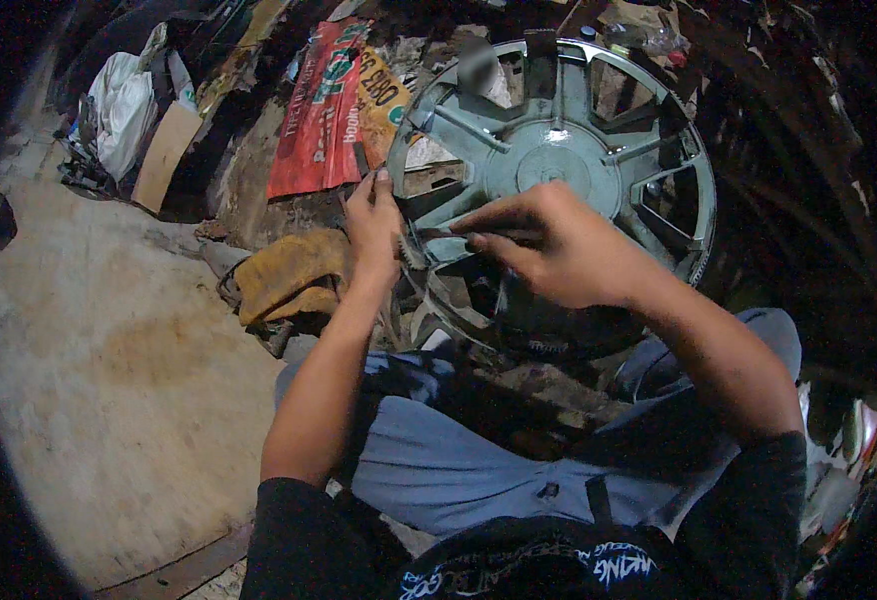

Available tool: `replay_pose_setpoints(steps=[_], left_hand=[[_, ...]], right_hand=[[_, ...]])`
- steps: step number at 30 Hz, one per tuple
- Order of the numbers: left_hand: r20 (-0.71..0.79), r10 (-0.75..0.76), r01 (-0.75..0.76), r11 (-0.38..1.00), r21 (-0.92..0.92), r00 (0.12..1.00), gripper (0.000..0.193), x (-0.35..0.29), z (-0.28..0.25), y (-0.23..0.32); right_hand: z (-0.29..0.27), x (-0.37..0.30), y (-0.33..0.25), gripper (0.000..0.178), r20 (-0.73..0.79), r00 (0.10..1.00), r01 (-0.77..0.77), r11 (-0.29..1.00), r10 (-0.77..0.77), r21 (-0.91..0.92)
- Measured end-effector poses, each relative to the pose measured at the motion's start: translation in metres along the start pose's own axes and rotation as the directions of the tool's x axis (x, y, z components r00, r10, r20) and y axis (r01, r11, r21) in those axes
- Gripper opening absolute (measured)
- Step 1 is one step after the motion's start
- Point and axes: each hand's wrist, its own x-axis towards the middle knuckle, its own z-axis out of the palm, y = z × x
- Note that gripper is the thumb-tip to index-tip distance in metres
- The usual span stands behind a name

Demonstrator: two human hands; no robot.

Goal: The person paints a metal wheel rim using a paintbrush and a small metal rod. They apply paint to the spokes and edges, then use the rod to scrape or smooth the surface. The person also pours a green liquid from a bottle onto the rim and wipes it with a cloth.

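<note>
A grey-green spoked wheel (564,165), with a round hub and wide gaps between its spokes, lies face up in front of me. My left hand (374,225) is closed at the wheel's left edge, and a short dark strip (361,160) juts up beside its fingertips. Over the lower left spokes, my right hand (564,245) is closed, thumb and fingers pinched together at a spoke's surface. Whatever sits in that pinch is dark and too small to make out. Shadow and my right hand hide part of the wheel's lower side.
A mustard-coloured cloth (294,275) lies beside my left forearm. Beyond it are a red printed sheet (321,115) and a yellow one (381,90). A pale board (129,370) covers the left; white plastic bags (124,115) stand behind it. Clutter (844,480) lies right of my leg.
</note>
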Motion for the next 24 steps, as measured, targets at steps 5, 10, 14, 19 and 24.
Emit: replay_pose_setpoints(steps=[5, 10, 14, 19, 24], left_hand=[[-0.021, 0.117, -0.115, 0.991, 0.066, 0.993, 0.041, -0.002, -0.002, 0.006], [-0.039, 0.042, -0.035, 0.983, 0.179, 0.998, 0.042, -0.005, -0.002, 0.009], [-0.023, 0.057, -0.055, 0.995, 0.089, 0.998, 0.044, 0.004, -0.001, 0.005], [-0.06, 0.1, -0.095, 0.992, 0.079, 0.993, 0.044, -0.001, -0.001, 0.003], [-0.049, 0.132, -0.128, 0.988, 0.082, 0.99, 0.039, -0.006, 0.0, 0.012]], right_hand=[[-0.009, -0.001, -0.002, 0.02, -0.065, 0.989, -0.132, 0.99, 0.135, 0.046], [-0.014, 0.004, -0.008, 0.021, -0.065, 0.985, -0.156, 0.988, 0.157, 0.023], [-0.017, 0.0, -0.011, 0.02, -0.029, 0.989, -0.141, 0.989, 0.142, 0.036], [-0.024, -0.011, -0.011, 0.02, -0.033, 0.986, -0.165, 0.986, 0.165, 0.023], [-0.011, -0.014, -0.007, 0.02, 0.0, 0.998, -0.066, 0.994, 0.066, 0.09]])
